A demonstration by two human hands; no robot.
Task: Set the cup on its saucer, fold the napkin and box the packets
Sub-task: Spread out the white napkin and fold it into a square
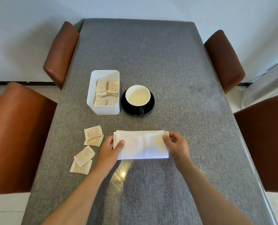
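Four brown padded chairs (pixel 19 135) flank a long table (pixel 151 62) covered in grey woven cloth.

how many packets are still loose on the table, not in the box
4. Two overlap in an upper pair left of the napkin; two overlap in a lower pair nearer the person. More may be hidden underneath.
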